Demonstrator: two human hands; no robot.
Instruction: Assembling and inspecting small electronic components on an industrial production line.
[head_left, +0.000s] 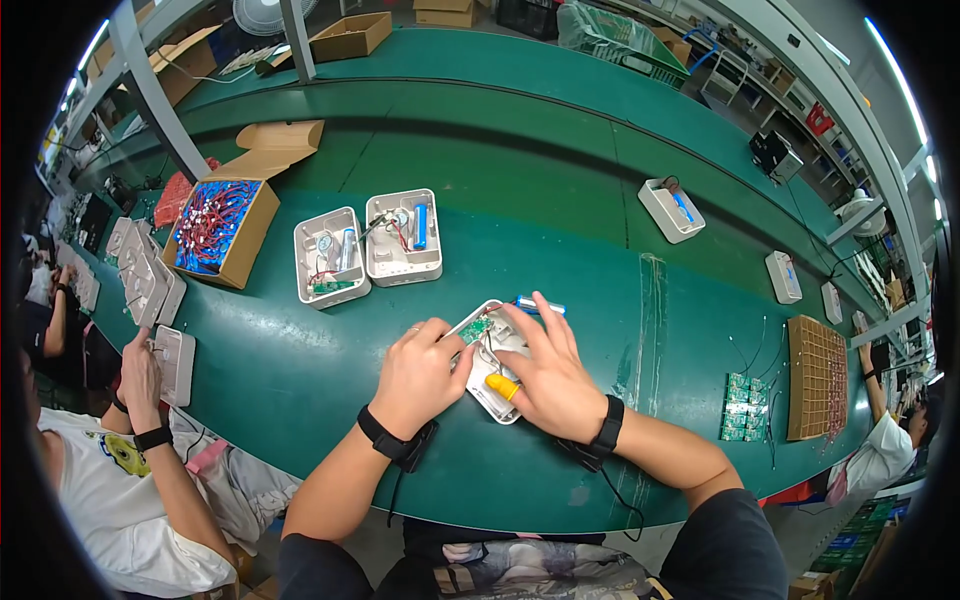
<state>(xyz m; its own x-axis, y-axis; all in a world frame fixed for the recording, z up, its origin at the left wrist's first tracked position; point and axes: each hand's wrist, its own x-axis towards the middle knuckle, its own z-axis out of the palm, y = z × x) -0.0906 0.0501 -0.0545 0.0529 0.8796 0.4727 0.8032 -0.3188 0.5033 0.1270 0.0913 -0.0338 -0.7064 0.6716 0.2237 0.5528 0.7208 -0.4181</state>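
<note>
A white plastic housing (487, 402) lies tilted on the green bench in front of me, with a small green circuit board (478, 330) and thin dark wires inside. My left hand (418, 372) is closed on its left side, thumb at the rim. Over the right side, my right hand (552, 378) has its fingers spread. A yellow finger cot (501, 386) covers one of its digits, which reaches into the housing. A blue cylindrical battery (541, 305) sits at the housing's far end, partly behind the right fingers.
Two open housings (404, 272) with batteries stand ahead to the left, beside a carton of blue wired parts (262, 236). More housings (673, 213) are at right. Circuit boards (745, 408) lie near a brown divided tray (812, 378). A co-worker's hand (140, 375) is at left.
</note>
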